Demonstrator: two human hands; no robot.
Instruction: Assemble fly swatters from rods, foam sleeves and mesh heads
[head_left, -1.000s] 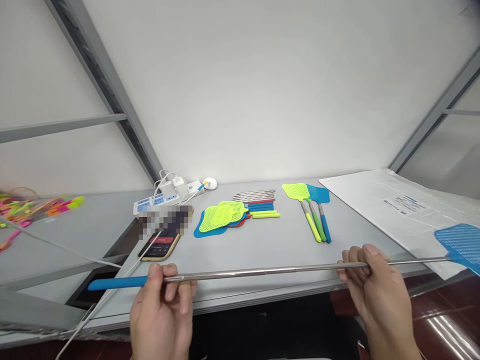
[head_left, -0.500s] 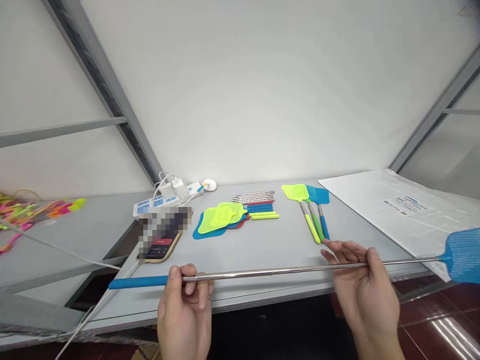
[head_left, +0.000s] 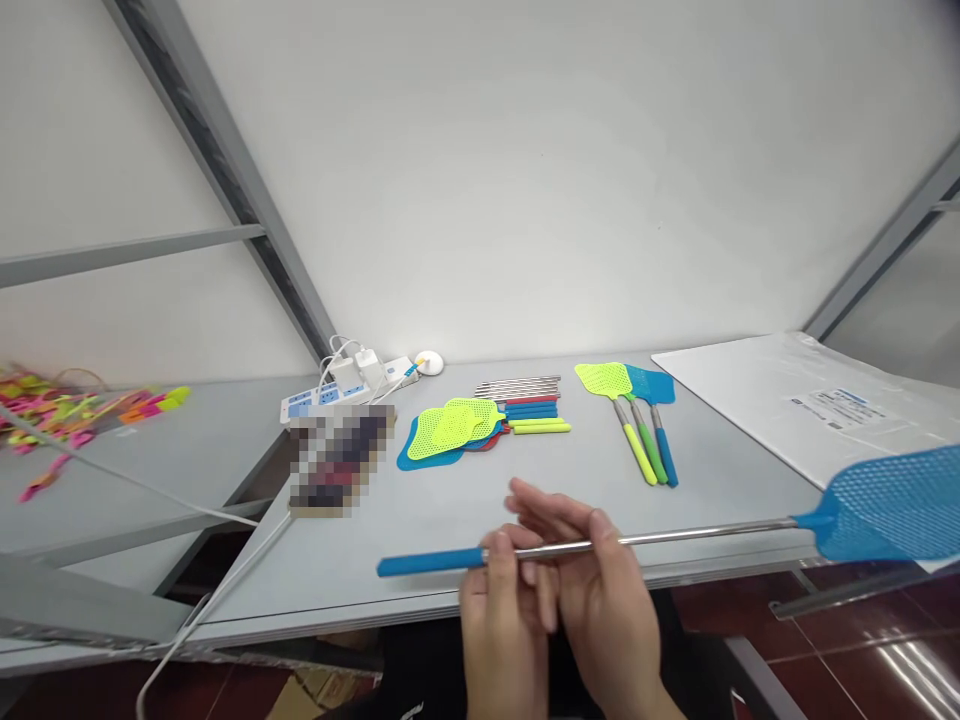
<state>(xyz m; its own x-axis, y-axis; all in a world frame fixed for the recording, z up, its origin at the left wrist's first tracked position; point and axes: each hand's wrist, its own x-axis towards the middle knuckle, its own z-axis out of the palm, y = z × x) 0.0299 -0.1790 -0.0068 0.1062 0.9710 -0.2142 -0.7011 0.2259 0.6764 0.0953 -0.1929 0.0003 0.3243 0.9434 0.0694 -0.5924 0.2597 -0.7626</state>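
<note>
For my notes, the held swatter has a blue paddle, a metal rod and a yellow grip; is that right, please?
Not quite: the grip is blue, not yellow, as the head camera view shows. The held swatter does have a blue paddle and a metal rod.

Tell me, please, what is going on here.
A person holds a blue fly swatter level near the table's front edge. The left hand pinches where grip meets rod; the right hand is close beside it, along the rod. Beyond lie three more swatters, with mesh heads, rods and grips to their left.
</note>
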